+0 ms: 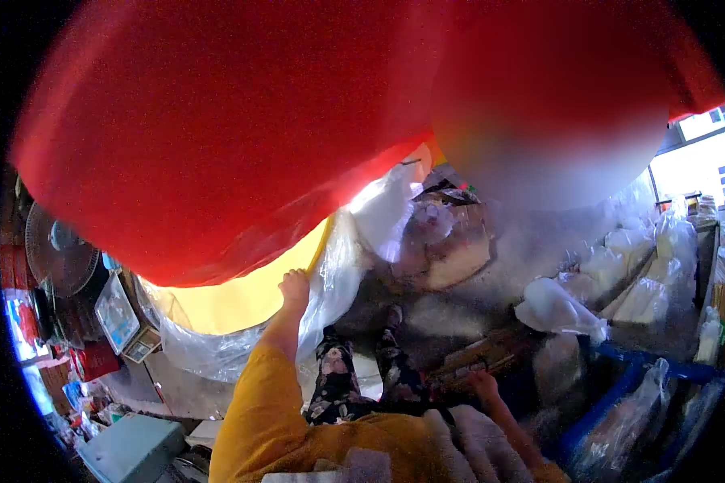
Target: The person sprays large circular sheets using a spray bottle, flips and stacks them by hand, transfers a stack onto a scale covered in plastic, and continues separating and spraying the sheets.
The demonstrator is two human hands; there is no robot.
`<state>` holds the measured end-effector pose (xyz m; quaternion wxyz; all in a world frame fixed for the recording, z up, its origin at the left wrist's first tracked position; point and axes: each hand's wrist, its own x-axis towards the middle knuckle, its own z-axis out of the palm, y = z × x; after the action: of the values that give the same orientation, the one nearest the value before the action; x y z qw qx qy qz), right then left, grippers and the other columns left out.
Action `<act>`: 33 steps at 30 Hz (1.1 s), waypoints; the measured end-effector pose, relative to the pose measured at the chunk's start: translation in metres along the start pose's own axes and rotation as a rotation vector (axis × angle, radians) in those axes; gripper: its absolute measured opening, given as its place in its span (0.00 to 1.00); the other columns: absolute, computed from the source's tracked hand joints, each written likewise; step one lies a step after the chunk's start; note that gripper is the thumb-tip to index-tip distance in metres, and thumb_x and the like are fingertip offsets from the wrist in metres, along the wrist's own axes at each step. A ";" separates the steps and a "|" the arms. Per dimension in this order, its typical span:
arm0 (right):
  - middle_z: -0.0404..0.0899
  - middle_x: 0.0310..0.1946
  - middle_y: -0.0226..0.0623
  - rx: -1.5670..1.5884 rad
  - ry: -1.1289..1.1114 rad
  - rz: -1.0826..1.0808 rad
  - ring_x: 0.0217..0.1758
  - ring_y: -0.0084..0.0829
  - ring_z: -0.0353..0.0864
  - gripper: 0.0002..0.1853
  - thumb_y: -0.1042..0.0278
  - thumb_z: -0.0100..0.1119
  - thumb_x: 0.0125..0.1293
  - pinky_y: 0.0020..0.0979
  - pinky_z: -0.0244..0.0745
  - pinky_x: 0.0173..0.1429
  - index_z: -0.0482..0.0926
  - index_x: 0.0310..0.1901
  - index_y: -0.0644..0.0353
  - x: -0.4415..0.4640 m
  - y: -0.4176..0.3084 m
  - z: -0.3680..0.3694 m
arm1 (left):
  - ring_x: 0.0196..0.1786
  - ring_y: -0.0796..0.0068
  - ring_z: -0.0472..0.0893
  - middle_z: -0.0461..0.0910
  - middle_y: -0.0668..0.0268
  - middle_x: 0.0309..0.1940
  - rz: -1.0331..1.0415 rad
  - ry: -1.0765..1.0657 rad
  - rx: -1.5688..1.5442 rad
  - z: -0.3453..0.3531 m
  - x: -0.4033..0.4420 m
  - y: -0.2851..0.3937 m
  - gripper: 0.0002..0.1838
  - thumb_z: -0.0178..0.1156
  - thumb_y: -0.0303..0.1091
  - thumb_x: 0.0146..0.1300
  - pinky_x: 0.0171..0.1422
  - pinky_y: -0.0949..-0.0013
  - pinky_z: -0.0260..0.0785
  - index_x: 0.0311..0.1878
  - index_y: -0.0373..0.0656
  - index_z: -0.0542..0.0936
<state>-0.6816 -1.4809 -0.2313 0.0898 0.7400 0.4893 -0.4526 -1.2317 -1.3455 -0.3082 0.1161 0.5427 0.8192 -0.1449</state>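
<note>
A large red sheet (pixel 242 137) spans the upper part of the head view, close to the camera. Under its lower edge lies a yellow sheet (pixel 225 302), partly wrapped in clear plastic film (pixel 342 258). My left hand (pixel 295 290) is at the yellow sheet's right edge, fingers curled over it. My right hand (pixel 483 385) hangs low at my right side, near a brown slatted stack (pixel 475 358). It is small and dim there, so its finger position is unclear.
A fan (pixel 60 245) and a framed picture (pixel 118 314) stand on the left, above a grey-green box (pixel 133 451). White plastic-wrapped bundles (pixel 644 298) and a blue metal frame (pixel 612 402) are on the right. Cardboard (pixel 451 258) lies ahead. A blurred patch hides the upper right.
</note>
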 end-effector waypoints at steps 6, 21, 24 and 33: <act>0.77 0.30 0.34 0.505 -0.072 0.056 0.31 0.29 0.77 0.08 0.68 0.52 0.58 0.30 0.73 0.29 0.76 0.34 0.63 -0.028 -0.001 0.025 | 0.36 0.67 0.77 0.75 0.62 0.30 0.078 0.058 -0.009 0.011 0.004 -0.011 0.08 0.46 0.33 0.58 0.33 0.63 0.73 0.31 0.43 0.74; 0.77 0.30 0.35 0.883 0.041 -0.228 0.31 0.25 0.77 0.09 0.72 0.53 0.58 0.26 0.74 0.37 0.75 0.39 0.65 -0.085 -0.117 -0.080 | 0.41 0.57 0.78 0.78 0.56 0.36 0.111 -0.387 -0.036 -0.117 -0.054 0.046 0.16 0.55 0.38 0.44 0.44 0.60 0.70 0.38 0.41 0.77; 0.77 0.34 0.36 0.953 0.237 -0.592 0.35 0.24 0.77 0.08 0.73 0.53 0.58 0.23 0.73 0.39 0.75 0.40 0.64 -0.082 -0.167 -0.176 | 0.46 0.53 0.74 0.75 0.49 0.41 0.375 -0.458 -0.056 -0.074 -0.058 0.072 0.19 0.54 0.39 0.45 0.50 0.59 0.67 0.39 0.37 0.76; 0.75 0.36 0.42 0.065 0.621 -1.872 0.38 0.39 0.76 0.10 0.76 0.44 0.58 0.39 0.72 0.47 0.74 0.39 0.66 -0.253 -0.198 -0.541 | 0.18 0.77 0.73 0.74 0.67 0.18 0.343 -0.808 -0.282 -0.159 -0.088 0.316 0.08 0.56 0.37 0.51 0.21 0.72 0.64 0.31 0.44 0.76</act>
<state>-0.5541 -1.2321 0.3331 -0.4573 0.1421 0.8667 -0.1399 -0.9110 -1.2466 -0.1646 0.5212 0.5493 0.6184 -0.2104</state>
